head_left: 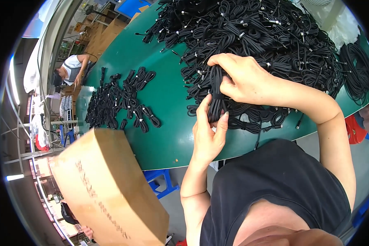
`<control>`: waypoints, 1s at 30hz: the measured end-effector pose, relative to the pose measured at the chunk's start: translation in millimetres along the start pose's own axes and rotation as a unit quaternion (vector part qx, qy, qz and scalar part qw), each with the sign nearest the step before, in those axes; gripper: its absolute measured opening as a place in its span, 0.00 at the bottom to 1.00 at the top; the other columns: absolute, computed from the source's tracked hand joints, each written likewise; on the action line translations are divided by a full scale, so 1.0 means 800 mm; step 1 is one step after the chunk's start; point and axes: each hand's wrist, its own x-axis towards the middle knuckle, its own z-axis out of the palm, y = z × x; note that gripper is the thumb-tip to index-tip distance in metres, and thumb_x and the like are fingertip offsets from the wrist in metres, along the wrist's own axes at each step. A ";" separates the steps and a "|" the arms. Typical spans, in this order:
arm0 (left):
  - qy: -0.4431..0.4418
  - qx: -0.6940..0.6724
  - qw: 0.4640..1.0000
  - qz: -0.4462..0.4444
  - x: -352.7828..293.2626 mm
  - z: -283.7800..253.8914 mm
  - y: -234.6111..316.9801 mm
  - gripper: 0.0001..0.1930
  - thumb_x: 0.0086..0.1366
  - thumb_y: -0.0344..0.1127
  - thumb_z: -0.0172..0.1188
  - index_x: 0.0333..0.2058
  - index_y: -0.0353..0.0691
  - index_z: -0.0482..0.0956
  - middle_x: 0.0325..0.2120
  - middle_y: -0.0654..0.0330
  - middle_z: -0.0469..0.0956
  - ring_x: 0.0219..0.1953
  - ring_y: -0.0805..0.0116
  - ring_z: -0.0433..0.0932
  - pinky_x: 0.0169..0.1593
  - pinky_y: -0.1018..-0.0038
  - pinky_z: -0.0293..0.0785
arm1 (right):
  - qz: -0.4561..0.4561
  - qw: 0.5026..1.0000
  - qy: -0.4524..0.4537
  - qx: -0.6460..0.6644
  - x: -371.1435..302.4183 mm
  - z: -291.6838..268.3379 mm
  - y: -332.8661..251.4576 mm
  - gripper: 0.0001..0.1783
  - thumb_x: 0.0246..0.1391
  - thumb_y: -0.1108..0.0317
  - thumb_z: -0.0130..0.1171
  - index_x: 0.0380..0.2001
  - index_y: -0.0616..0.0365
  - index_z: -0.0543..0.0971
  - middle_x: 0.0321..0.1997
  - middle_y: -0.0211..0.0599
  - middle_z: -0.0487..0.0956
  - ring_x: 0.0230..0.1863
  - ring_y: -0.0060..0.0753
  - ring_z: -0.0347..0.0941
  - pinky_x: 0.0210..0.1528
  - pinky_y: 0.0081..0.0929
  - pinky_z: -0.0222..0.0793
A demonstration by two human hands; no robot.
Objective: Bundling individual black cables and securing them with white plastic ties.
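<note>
Between my two hands is a coiled black cable point(215, 84), standing lengthwise with a dark band around its middle. My left hand point(209, 133) pinches the coil's near end between thumb and fingers. Higher up, my right hand point(244, 78) grips the far end, its index finger curled over the top and its thumb at the side. Just beyond my hands lies a big heap of black cables point(250, 33), many with silvery connectors and pale ties. A smaller group of bundled cables point(127, 96) rests on the green table point(168, 143) to the left.
A large cardboard box point(110, 184) stands at the table's left edge, with another person's hand point(87, 232) at its lower side. A blue stool point(162, 182) is under the table. Clear plastic bags point(344, 28) lie at far right. Another person point(71, 67) bends beyond the far left edge.
</note>
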 end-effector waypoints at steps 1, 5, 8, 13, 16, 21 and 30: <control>0.034 -0.017 0.998 0.047 0.001 0.003 -0.004 0.21 0.61 0.24 0.51 0.52 0.30 0.60 0.34 0.57 0.72 0.23 0.79 0.71 0.26 0.84 0.69 | 0.001 1.000 0.001 -0.001 -0.002 -0.002 0.003 0.21 0.41 0.76 0.51 0.43 0.68 0.67 0.34 0.54 0.74 0.36 0.52 0.73 0.38 0.41 0.71; 0.114 0.034 0.991 0.054 0.006 -0.013 -0.025 0.19 0.59 0.19 0.48 0.50 0.29 0.61 0.41 0.51 0.70 0.30 0.73 0.76 0.30 0.81 0.74 | -0.035 0.996 0.028 -0.073 -0.005 -0.005 0.007 0.19 0.41 0.76 0.52 0.41 0.70 0.69 0.34 0.53 0.74 0.36 0.51 0.73 0.39 0.41 0.71; 0.115 -0.020 0.992 0.049 0.006 -0.010 -0.021 0.20 0.58 0.22 0.51 0.50 0.30 0.63 0.43 0.51 0.70 0.32 0.74 0.75 0.29 0.83 0.72 | -0.043 0.993 0.098 -0.055 -0.005 0.003 0.015 0.15 0.41 0.76 0.52 0.37 0.70 0.72 0.30 0.52 0.75 0.33 0.49 0.74 0.36 0.36 0.72; 0.117 0.031 0.992 0.036 0.006 0.008 -0.005 0.23 0.56 0.23 0.55 0.51 0.31 0.64 0.43 0.50 0.70 0.32 0.77 0.73 0.28 0.85 0.70 | 0.004 0.992 0.127 0.001 0.002 -0.005 0.007 0.14 0.40 0.76 0.50 0.34 0.70 0.73 0.25 0.52 0.75 0.25 0.48 0.74 0.31 0.35 0.71; 0.134 0.030 0.990 0.037 0.008 0.014 -0.015 0.22 0.55 0.21 0.54 0.50 0.30 0.64 0.41 0.52 0.69 0.30 0.76 0.72 0.28 0.84 0.71 | 0.068 0.990 0.084 0.096 0.002 -0.001 0.000 0.15 0.41 0.72 0.51 0.34 0.71 0.72 0.22 0.50 0.75 0.23 0.42 0.74 0.29 0.32 0.70; 0.170 0.017 0.985 0.030 0.019 0.015 -0.035 0.20 0.54 0.19 0.52 0.47 0.29 0.66 0.39 0.54 0.66 0.28 0.76 0.70 0.30 0.83 0.71 | 0.060 0.989 0.029 0.130 -0.010 0.001 -0.009 0.14 0.43 0.79 0.51 0.38 0.66 0.70 0.24 0.35 0.74 0.20 0.17 0.70 0.21 0.16 0.66; 0.188 0.125 0.971 0.082 0.027 0.008 -0.049 0.17 0.51 0.19 0.42 0.42 0.30 0.70 0.31 0.57 0.71 0.29 0.68 0.70 0.37 0.76 0.69 | -0.047 0.997 0.029 0.057 -0.035 0.013 -0.010 0.16 0.42 0.78 0.54 0.39 0.65 0.70 0.29 0.42 0.70 0.24 0.37 0.72 0.25 0.28 0.71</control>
